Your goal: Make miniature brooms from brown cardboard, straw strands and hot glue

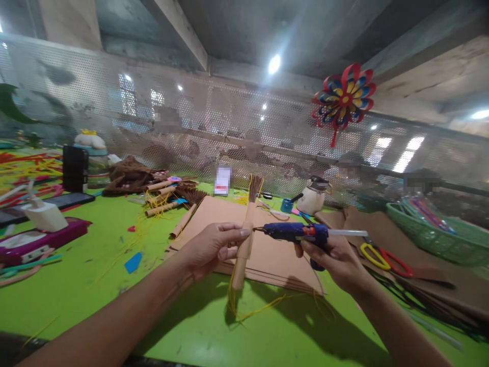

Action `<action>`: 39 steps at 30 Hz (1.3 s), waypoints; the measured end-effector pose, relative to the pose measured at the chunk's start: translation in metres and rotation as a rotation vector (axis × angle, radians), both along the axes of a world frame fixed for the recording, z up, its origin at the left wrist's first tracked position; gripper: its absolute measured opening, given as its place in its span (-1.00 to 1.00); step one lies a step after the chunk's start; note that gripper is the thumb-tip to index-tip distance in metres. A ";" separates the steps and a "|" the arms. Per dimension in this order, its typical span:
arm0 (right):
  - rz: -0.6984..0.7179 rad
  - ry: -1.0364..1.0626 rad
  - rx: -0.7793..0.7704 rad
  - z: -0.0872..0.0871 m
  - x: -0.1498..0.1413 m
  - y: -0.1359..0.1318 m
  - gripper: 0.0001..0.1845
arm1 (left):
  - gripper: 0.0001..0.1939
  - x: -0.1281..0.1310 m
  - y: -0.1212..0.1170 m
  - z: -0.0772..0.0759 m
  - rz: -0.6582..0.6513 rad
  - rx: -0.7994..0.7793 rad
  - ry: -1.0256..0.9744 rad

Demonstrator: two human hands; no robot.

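My left hand [223, 247] pinches a rolled brown paper tube [240, 270] between thumb and fingers. The tube stands tilted, with a fringed paper tuft at its upper end and yellow string trailing from its lower end. In my right hand [336, 260] is a dark blue glue gun [292, 232], a clear glue stick poking out of its back. The gun's nozzle points left and meets the tube, or nearly so, beside my left thumb. Beneath both hands lies a stack of brown paper sheets [290, 265].
More fringed paper rolls [162, 209] lie at the back left. Left are a purple power strip [49, 242] with a white charger and a black phone [75, 168]. Yellow and red scissors [385, 260] and a green basket [439, 239] lie right. A perforated metal screen [229, 117] rises behind the table.
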State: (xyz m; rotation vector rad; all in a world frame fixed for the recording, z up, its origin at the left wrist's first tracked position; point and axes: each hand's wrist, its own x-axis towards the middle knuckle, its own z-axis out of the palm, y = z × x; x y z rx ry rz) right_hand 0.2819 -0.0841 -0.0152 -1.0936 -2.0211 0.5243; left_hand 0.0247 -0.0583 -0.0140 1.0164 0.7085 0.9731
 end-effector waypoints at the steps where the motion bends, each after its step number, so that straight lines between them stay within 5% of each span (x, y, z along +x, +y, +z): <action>1: -0.010 -0.005 0.003 0.000 0.000 0.000 -0.62 | -0.88 0.000 0.000 0.000 -0.005 0.000 0.001; 39: 0.002 0.017 -0.021 -0.001 0.001 0.000 -0.64 | -0.85 0.000 0.002 -0.001 0.008 -0.011 0.001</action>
